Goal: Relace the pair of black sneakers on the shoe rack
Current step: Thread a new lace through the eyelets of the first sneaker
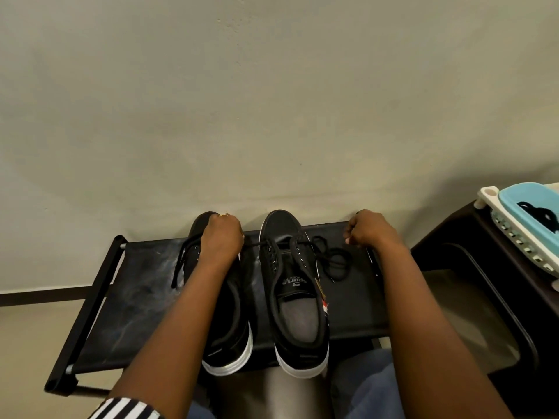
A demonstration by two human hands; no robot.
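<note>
- The black fabric-topped shoe rack with a black metal frame stands against a pale beige wall, straight ahead of the person.
- Two black canvas sneakers with white soles sit side by side on the rack, toes toward 12 o'clock and heels toward 6. The left sneaker is at 11 o'clock and the right sneaker just beside it at 12.
- The left hand rests on the left sneaker's front. Its fingers are curled, and a taut stretch of the right sneaker's black lace runs across to them.
- The rest of that lace lies in loose loops on the rack at 1 o'clock, between the right sneaker and the right hand.
- The right hand is at 2 o'clock over the rack's far edge, its fingers curled into a fist. I cannot tell whether it holds anything.
- The left sneaker's own black lace trails toward 9 o'clock.
- At 3 o'clock, a light-blue plastic basket sits on a dark cabinet.
</note>
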